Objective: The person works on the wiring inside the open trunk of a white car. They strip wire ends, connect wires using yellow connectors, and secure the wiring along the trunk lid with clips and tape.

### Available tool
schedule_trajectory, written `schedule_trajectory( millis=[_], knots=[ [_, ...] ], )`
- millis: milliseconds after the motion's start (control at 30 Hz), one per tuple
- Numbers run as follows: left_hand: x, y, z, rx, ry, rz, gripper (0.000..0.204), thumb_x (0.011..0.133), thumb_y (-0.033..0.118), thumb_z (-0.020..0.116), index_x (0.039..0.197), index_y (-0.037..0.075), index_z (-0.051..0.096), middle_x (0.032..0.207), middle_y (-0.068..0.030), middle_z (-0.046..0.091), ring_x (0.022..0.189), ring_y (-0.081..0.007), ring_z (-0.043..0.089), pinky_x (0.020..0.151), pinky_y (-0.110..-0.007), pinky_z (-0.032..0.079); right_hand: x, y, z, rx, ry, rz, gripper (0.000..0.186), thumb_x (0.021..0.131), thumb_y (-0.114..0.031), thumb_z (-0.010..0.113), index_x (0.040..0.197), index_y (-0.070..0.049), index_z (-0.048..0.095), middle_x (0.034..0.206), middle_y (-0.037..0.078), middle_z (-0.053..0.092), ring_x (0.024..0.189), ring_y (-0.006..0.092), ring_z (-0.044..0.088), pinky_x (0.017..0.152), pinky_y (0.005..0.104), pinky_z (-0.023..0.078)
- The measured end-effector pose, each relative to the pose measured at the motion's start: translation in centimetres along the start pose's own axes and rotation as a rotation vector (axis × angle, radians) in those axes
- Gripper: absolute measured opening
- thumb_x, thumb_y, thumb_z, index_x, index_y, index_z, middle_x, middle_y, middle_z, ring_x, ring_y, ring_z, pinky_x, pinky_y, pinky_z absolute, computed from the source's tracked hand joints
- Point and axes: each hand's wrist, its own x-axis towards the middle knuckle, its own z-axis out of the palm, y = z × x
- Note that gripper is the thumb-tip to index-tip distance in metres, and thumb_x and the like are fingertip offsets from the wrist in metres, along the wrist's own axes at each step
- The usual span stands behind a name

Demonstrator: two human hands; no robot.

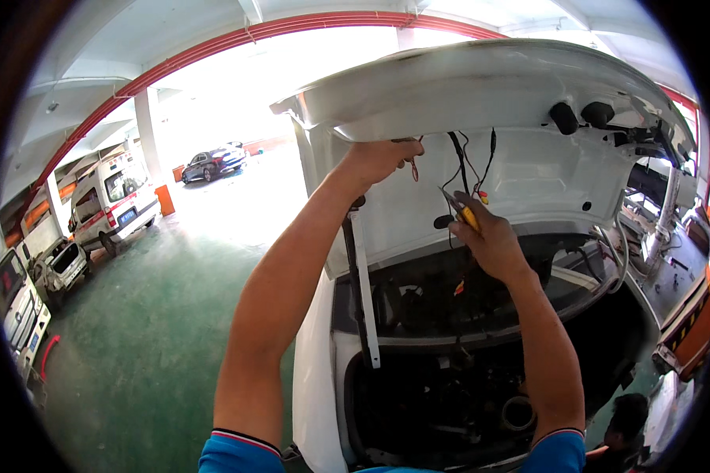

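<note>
Overhead is the raised white trunk lid [528,173] of a car, with its inner face toward me. My left hand [383,160] is closed at the lid's lower left edge, pinching a thin reddish wire [415,169] that hangs from the fingers. To its right, my right hand [489,240] grips a hand tool [470,218] with a yellow and black handle. The tool's thin metal tip points up and left; its exact kind is unclear. Dark wires [459,154] dangle from the lid beside the tool, and a small red and yellow connector [482,197] hangs near my fingers.
Below gapes the dark trunk opening [442,402]. A lid strut [363,299] stands at its left. A person [627,422] is low at the right, near an orange stand [690,327]. Parked vehicles, including a white van [118,201], line the green floor [150,331] at left.
</note>
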Motion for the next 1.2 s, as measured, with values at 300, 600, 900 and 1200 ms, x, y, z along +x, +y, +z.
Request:
schedule_trajectory(
  millis=[300,600,900,1200],
  knots=[
    [-0.8,0.8,0.2,0.107,0.065,0.028,0.04,0.091,0.036,0.069,0.112,0.002,0.07,0.095,-0.006,0.069,0.085,-0.011,0.061,0.081,-0.027,0.049,4.1,-1.8,-2.3,0.209,-0.218,0.067,0.046,0.097,-0.042,0.059,0.113,0.002,0.058,0.072,0.012,0.062,0.053,0.0197,0.064,0.054,0.0316,0.05],
    [-0.2,-1.0,0.5,0.382,0.156,0.088,0.044,0.091,0.042,0.065,0.114,0.005,0.071,0.104,-0.0157,0.072,0.099,-0.0248,0.067,0.09,-0.036,0.051,7.8,-5.6,-4.0,-0.051,-0.489,0.087,0.042,0.094,-0.04,0.061,0.108,0.0,0.065,0.074,0.006,0.06,0.058,0.0138,0.058,0.057,0.0314,0.049],
    [0.6,-0.3,0.6,0.541,0.023,0.049,0.04,0.093,0.041,0.062,0.103,0.004,0.072,0.092,-0.0137,0.071,0.084,-0.022,0.069,0.08,-0.035,0.054,9.3,-5.8,-4.8,-0.211,-0.586,0.078,0.05,0.09,-0.05,0.063,0.104,-0.003,0.068,0.072,0.006,0.063,0.059,0.014,0.06,0.057,0.0321,0.048],
    [0.0,-1.0,-0.2,-0.291,-0.182,-0.102,0.039,0.09,0.027,0.073,0.11,-0.005,0.062,0.097,-0.0125,0.069,0.087,-0.0201,0.068,0.084,-0.033,0.056,8.6,-3.5,-4.6,0.032,-0.671,0.094,0.045,0.092,-0.048,0.061,0.099,-0.003,0.063,0.074,0.003,0.059,0.067,0.014,0.057,0.066,0.0323,0.049]
  ],
)
